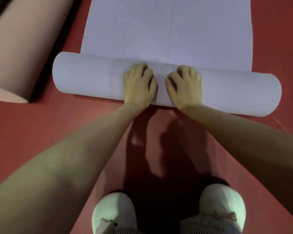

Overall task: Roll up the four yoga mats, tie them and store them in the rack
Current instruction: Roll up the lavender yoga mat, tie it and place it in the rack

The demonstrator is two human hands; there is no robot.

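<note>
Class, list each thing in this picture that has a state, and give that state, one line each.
purple mat: partly rolled, roll nearest the person, rest flat on the floor.
pink mat: rolled, lying on the floor, no tie seen.
left hand: fingers curled, grips the purple roll.
right hand: fingers curled, grips the purple roll.

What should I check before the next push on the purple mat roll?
1. Both hands on roll: ok; left hand and right hand grip the purple mat near its middle.
2. Flat part ahead free: ok, nothing lies on it.
3. Path clear of the pink mat: ok, it lies apart at left.
4. Roll ends even: cannot tell, wide lens bends the lines.
5. Feet behind the roll: ok, white slippers stand apart from it.
</note>
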